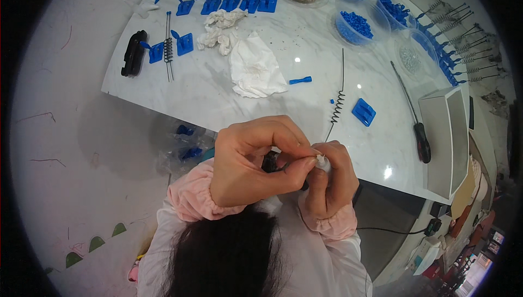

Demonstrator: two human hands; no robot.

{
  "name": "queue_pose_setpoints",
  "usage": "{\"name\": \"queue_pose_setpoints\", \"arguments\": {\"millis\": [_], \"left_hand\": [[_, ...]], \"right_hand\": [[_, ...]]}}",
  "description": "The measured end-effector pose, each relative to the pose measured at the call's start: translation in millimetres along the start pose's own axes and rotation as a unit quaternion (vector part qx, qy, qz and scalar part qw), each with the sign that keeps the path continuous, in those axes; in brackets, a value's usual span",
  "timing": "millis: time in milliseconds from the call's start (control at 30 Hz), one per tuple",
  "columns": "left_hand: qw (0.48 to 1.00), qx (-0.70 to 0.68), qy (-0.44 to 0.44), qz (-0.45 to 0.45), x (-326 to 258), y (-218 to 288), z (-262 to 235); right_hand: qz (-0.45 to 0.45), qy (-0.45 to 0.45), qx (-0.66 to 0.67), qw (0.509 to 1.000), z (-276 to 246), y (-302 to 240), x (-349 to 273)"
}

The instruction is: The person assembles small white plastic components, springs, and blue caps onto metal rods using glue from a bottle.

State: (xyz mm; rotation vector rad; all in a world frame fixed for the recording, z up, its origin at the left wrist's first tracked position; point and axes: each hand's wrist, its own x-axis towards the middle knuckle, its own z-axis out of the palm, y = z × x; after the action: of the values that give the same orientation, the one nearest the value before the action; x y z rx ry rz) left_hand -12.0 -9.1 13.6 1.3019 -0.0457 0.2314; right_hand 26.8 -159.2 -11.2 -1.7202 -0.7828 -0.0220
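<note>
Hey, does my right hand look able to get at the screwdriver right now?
Probably yes: the screwdriver lies to the right hand's right, with nothing seen blocking its handle. The hand is busy with the left hand at a small white piece, so it may need freeing first.

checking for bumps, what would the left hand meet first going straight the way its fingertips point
Most likely the small white wad in the right hand, which the left hand may already touch; depth there is unclear.
</note>
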Motion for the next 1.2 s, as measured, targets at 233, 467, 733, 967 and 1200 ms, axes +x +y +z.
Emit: {"name": "queue_pose_setpoints", "arguments": {"millis": [233, 467, 733, 967, 1200], "left_hand": [[0.999, 0.025, -0.012, 0.024, 5.4, 1.3, 1.1], [0.999, -0.010, -0.029, -0.045, 8.9, 6.2, -2.5], [0.993, -0.083, -0.037, -0.080, 6.9, 15.0, -6.5], [0.999, 0.013, -0.033, -0.001, 1.7, 11.7, -5.6], [0.999, 0.033, -0.009, 0.033, -0.2, 2.6, -5.1]], "right_hand": [[-0.050, 0.000, -0.056, 0.997, -1.1, 2.3, 1.2], [0.072, -0.078, 0.115, 0.988, -10.2, -0.1, 0.4], [0.102, -0.085, 0.233, 0.963, -8.1, 3.9, -2.9], [0.055, -0.050, 0.127, 0.989, -6.2, 1.8, -1.2], [-0.004, -0.026, 0.004, 1.000, -0.9, 2.1, -0.4]]}}
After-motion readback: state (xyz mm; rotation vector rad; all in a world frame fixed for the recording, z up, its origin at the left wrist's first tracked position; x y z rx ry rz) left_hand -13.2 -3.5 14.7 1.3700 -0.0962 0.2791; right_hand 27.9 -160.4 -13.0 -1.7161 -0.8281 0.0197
